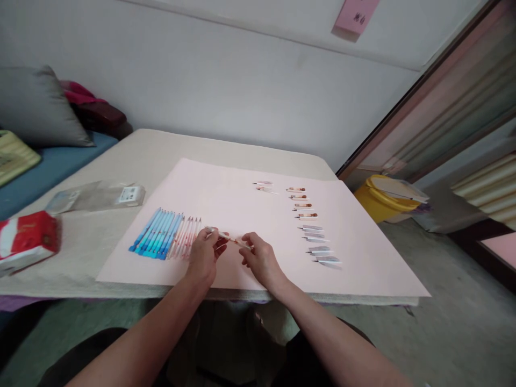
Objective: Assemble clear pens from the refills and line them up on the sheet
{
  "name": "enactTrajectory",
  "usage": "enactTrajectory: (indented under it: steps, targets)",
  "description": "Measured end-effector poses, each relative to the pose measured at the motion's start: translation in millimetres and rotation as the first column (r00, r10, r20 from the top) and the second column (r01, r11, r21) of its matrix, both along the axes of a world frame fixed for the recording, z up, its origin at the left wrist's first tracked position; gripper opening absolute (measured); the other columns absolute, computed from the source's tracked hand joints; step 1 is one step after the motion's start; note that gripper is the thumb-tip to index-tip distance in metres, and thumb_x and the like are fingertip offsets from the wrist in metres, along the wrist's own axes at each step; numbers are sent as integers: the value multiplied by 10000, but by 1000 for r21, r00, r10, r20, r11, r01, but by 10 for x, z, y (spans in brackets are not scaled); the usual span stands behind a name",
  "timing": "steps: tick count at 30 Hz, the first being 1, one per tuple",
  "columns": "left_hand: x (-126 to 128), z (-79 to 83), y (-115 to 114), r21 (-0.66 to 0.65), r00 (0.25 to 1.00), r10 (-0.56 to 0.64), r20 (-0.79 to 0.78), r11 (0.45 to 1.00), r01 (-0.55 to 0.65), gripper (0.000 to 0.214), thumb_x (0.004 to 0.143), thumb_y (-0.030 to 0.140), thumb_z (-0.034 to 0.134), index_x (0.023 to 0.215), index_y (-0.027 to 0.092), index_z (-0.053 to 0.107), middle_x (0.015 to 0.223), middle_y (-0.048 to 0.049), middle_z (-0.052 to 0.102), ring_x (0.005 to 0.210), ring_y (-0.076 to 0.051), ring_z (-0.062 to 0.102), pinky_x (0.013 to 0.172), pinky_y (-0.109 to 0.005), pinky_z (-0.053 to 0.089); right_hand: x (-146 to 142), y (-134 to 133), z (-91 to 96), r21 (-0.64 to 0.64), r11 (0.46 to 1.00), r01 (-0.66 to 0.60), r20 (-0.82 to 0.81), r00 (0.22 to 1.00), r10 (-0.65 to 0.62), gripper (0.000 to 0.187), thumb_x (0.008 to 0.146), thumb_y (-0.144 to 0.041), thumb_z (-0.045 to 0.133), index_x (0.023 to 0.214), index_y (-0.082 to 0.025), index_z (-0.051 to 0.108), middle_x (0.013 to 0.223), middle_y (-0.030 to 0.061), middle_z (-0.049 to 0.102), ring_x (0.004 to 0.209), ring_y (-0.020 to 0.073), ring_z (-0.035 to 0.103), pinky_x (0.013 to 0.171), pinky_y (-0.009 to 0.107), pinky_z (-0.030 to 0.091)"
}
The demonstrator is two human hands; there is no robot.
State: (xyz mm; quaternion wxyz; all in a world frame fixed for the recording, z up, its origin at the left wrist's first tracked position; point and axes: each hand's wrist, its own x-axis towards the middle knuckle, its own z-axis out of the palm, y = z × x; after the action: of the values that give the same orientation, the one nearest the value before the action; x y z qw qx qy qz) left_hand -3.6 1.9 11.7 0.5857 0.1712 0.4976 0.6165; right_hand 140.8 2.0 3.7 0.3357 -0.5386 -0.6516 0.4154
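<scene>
Between my two hands, above the pink sheet (pixel 242 188), is a slim white pen (pixel 230 238) with orange-red marks. The fingers of my left hand (pixel 203 252) close on its left end. My right hand (pixel 260 258) pinches its right end. Just left of my left hand lies a row of white pens (pixel 186 232) with reddish marks, partly hidden by that hand. Beside them is a row of several blue pens (pixel 157 234). To the right, pen refills with paper tags (pixel 316 236) lie in a column, and two more small pieces (pixel 264 186) lie farther back.
A clear plastic bag (pixel 97 196) and a red-and-white packet (pixel 30 239) lie on the table's left side. A yellow bucket (pixel 368 199) stands on the floor at right. The wall (pixel 226 75) rises behind the table (pixel 149 142).
</scene>
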Motion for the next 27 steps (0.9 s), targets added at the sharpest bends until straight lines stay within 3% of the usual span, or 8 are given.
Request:
enactTrajectory:
  steps: [3, 9, 15, 16, 18, 20, 22, 27]
  targets:
    - [0, 15, 1, 5, 1000, -6, -1, 1000, 6, 179, 702, 284, 658, 792, 182, 541, 775, -47, 659, 692, -137, 611, 659, -262, 447, -8, -5, -2, -43, 999, -33, -16, 999, 33, 122, 882, -285, 418, 916, -215, 512, 628, -50, 530, 439, 83, 529, 474, 203, 426]
    - [9, 39, -7, 6, 999, -29, -14, 1000, 29, 188, 720, 308, 644, 817, 182, 543, 792, -42, 650, 704, -129, 594, 659, -254, 432, 11, 10, 32, -102, 988, -112, -22, 994, 110, 221, 918, -339, 362, 827, -201, 509, 637, -34, 550, 425, 77, 522, 450, 190, 393]
    - [-25, -12, 32, -23, 998, 41, -42, 999, -42, 244, 649, 319, 716, 720, 167, 540, 732, 17, 567, 653, -83, 525, 662, -235, 418, -4, -7, 48, 73, 995, -67, 231, 972, 49, 197, 894, -337, 422, 800, -211, 541, 604, -20, 557, 485, 90, 504, 514, 205, 351]
    - [-37, -18, 42, -25, 998, 56, -40, 998, -57, 243, 630, 296, 731, 704, 159, 543, 715, 23, 549, 644, -76, 513, 668, -232, 418, -11, -14, 44, 59, 996, -66, 208, 977, 52, 198, 888, -341, 429, 794, -209, 543, 600, -17, 559, 482, 91, 500, 504, 205, 342]
    - [-58, -19, 58, -15, 998, 56, -21, 998, -57, 220, 610, 240, 736, 715, 147, 566, 726, 12, 554, 673, -83, 524, 697, -239, 424, -22, -21, 37, -94, 992, -84, 38, 995, 88, 223, 879, -355, 421, 777, -196, 541, 574, -19, 552, 428, 84, 475, 452, 203, 319]
    - [-69, -8, 69, 7, 999, 36, 5, 999, -36, 222, 612, 189, 717, 792, 143, 594, 770, -18, 588, 741, -113, 556, 739, -265, 435, -29, -18, 33, -314, 938, -148, -220, 972, 80, 246, 868, -370, 417, 775, -178, 541, 536, -26, 542, 350, 73, 424, 384, 199, 275]
    - [-70, 2, 72, 23, 1000, 22, 19, 999, -23, 280, 625, 163, 691, 890, 151, 601, 829, -46, 619, 800, -137, 573, 765, -290, 439, -29, -7, 35, -439, 875, -205, -403, 915, 12, 245, 843, -374, 450, 781, -159, 549, 514, -28, 541, 315, 66, 396, 344, 194, 233]
    - [-71, -7, 73, -15, 997, 45, -55, 999, -46, 247, 661, 257, 692, 881, 173, 617, 889, -28, 600, 788, -108, 542, 729, -254, 417, -28, 2, 41, -438, 875, -208, -499, 866, -44, 221, 814, -355, 513, 776, -142, 562, 503, -29, 556, 317, 61, 420, 332, 182, 223]
